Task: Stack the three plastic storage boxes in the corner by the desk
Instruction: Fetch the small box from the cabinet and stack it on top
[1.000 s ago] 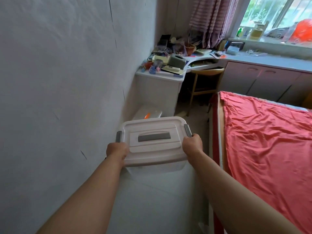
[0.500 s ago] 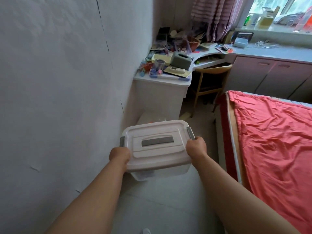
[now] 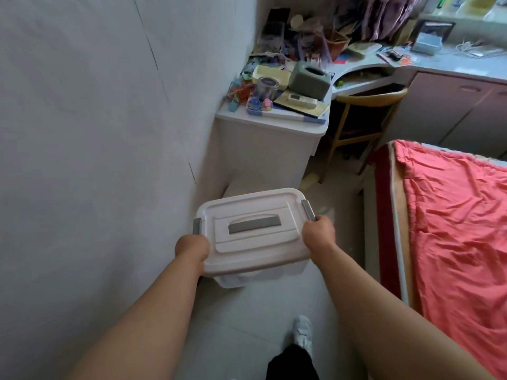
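Note:
I hold a white plastic storage box (image 3: 255, 231) with a grey lid handle and grey side clips in the air in front of me. My left hand (image 3: 192, 246) grips its near left edge and my right hand (image 3: 319, 235) grips its near right edge. Beyond it, on the floor in the corner between the wall and the desk, the top of another white box (image 3: 238, 186) shows, mostly hidden by the held one. A third box is not in view.
The cluttered white desk (image 3: 263, 144) stands straight ahead, with a wooden chair (image 3: 365, 116) tucked under it to the right. A bed with a red cover (image 3: 452, 223) runs along the right. The wall (image 3: 96, 133) is close on my left. My white shoe (image 3: 303, 331) is on the tiled floor.
I have walked toward the corner, so the desk looms larger. The box stays gripped in both hands, now nearly over the box on the floor, and my foot has come into view.

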